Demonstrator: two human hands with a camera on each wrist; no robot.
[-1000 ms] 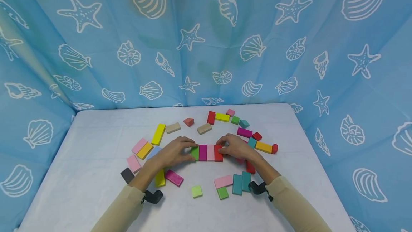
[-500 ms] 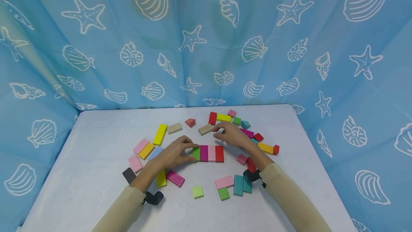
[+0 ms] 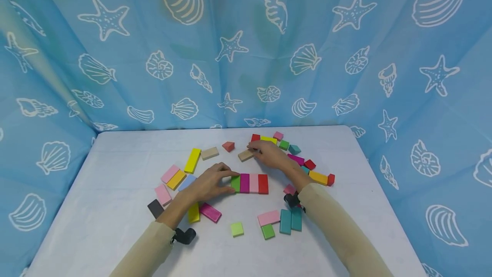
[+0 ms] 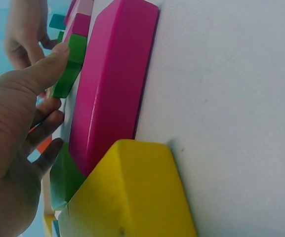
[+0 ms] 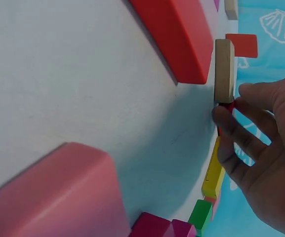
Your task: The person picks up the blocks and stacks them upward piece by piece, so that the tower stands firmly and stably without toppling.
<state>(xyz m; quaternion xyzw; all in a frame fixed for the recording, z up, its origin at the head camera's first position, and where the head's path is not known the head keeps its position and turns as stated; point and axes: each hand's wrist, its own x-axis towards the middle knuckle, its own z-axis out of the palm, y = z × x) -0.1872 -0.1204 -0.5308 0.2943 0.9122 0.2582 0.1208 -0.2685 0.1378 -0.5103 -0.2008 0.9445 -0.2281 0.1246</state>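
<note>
Four-sided flat blocks in green [image 3: 235,185], magenta [image 3: 244,183], pink [image 3: 254,183] and red [image 3: 263,184] lie side by side in a row mid-table. My left hand [image 3: 209,182] pinches the green block at the row's left end; in the left wrist view its thumb [image 4: 58,54] lies on that block. Farther back, my right hand [image 3: 270,155] reaches over the table, fingertips at the right end of a beige wooden block [image 3: 244,155]. In the right wrist view, thumb and fingers stand apart around the end of this wooden block [image 5: 224,71].
Loose coloured blocks surround the row. A yellow block [image 3: 192,160] and another beige block [image 3: 209,153] lie back left, teal blocks [image 3: 285,221] front right, and a light green block [image 3: 237,229] in front. A blue shell-patterned curtain [image 3: 246,54] stands behind the white table.
My right hand has left the red block at the row's right end and moved back to the beige wooden block. My left hand has stayed at the green block.
</note>
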